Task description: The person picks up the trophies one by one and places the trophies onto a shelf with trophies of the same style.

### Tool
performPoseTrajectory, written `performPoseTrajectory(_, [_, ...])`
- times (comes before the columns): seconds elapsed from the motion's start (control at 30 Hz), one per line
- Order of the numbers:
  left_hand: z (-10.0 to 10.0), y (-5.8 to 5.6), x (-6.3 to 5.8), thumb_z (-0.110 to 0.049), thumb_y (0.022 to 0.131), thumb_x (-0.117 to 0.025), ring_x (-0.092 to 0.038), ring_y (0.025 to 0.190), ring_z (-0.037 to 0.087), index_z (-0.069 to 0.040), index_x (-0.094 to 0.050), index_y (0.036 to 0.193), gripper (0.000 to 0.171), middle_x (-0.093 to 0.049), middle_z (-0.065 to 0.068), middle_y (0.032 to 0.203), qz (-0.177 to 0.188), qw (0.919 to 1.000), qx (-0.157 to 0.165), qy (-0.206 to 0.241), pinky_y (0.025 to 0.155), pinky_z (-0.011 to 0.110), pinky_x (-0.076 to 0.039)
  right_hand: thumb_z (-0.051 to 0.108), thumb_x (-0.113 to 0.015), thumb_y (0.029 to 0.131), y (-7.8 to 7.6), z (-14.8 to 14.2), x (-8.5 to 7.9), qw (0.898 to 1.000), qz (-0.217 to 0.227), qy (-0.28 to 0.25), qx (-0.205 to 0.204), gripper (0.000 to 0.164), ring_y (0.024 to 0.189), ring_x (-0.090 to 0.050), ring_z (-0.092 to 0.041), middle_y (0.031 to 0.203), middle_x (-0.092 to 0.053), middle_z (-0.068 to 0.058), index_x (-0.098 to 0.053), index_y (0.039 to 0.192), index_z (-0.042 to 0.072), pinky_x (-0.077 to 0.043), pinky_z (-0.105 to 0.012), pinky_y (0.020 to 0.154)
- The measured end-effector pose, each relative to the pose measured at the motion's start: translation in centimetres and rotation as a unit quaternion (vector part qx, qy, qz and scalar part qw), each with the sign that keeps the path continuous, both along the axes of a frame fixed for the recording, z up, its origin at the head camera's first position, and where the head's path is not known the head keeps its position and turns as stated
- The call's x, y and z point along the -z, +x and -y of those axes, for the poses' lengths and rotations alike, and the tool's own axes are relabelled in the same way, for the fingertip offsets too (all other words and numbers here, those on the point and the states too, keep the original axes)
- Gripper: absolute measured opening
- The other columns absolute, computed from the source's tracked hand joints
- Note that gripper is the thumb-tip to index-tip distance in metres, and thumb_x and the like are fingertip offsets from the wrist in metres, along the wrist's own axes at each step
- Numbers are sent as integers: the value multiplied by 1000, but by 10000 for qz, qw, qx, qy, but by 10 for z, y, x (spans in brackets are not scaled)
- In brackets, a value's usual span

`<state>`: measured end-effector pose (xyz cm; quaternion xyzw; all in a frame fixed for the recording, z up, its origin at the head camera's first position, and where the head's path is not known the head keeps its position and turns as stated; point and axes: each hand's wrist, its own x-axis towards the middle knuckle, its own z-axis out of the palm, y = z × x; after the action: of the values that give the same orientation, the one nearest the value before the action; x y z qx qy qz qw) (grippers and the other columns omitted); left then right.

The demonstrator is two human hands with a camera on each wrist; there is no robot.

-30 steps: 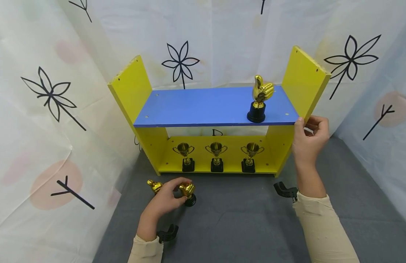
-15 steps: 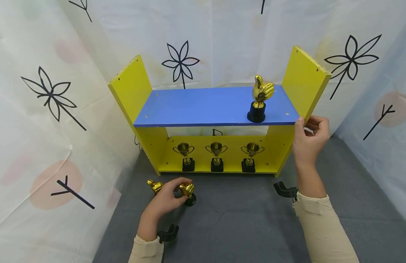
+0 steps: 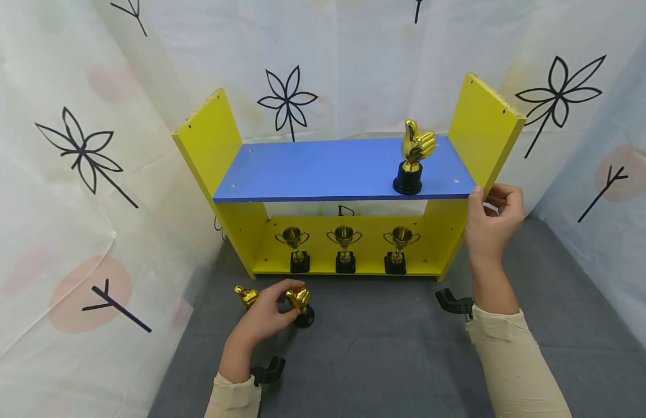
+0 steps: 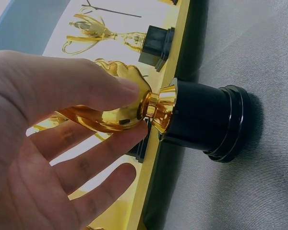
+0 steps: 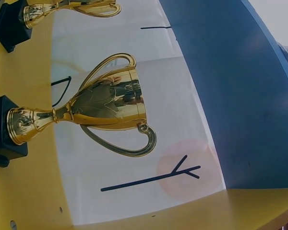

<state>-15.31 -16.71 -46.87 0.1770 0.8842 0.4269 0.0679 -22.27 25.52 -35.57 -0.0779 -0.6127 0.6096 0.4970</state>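
Note:
My left hand (image 3: pixel 268 310) pinches a gold thumbs-up trophy (image 3: pixel 299 298) between thumb and fingers. In the left wrist view, the thumb lies across the trophy's gold fist (image 4: pixel 120 112), and its round black base (image 4: pixel 206 120) is at the grey cloth. A second gold thumbs-up trophy (image 3: pixel 246 295) is partly hidden behind that hand. At the right, my right hand (image 3: pixel 492 223) holds the side panel's front edge of a yellow and blue shelf (image 3: pixel 323 168), thumb in front and fingers curled. Another thumbs-up trophy (image 3: pixel 413 157) stands upright on the blue board.
Three gold cup trophies stand in a row on the yellow lower board (image 3: pixel 422 261); the right one (image 3: pixel 398 249) appears large as a cup (image 5: pixel 108 103) in the right wrist view. Grey cloth (image 3: pixel 375 342) covers the surface in front. A patterned white curtain (image 3: pixel 354 69) hangs behind.
The trophy in my left hand has shifted very slightly to the right. My right hand and the shelf have stayed in place.

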Motion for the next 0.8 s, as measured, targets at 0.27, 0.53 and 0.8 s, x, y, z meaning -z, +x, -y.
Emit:
performPoseTrajectory(0.27, [-2, 0, -4, -4, 91, -80, -66, 121, 24, -19, -64, 143, 56, -69, 2, 140, -98, 10000, -21, 3, 106, 57, -53, 14, -70, 97, 16, 14, -17, 9999, -104, -16, -92, 15, 85, -61, -6, 97, -61, 13, -63, 95, 28, -52, -21, 76])
performPoseTrajectory(0.53, [-3, 1, -6, -6, 91, -81, -66, 121, 24, -19, -64, 144, 57, -68, 2, 140, -194, 9998, -49, -24, 106, 55, -54, 13, -69, 96, 20, 17, -21, 9999, -134, 9, -105, 15, 84, -61, -5, 95, -60, 14, -63, 95, 26, -52, -20, 75])
performPoseTrajectory(0.8, [-7, 3, -10, -7, 90, -83, -66, 117, 21, -21, -65, 143, 57, -69, 0, 139, -314, 9994, -154, 44, 103, 52, -55, 12, -69, 96, 20, 16, -20, 9998, -143, -12, -151, 13, 85, -61, -5, 95, -60, 13, -64, 96, 24, -52, -20, 75])
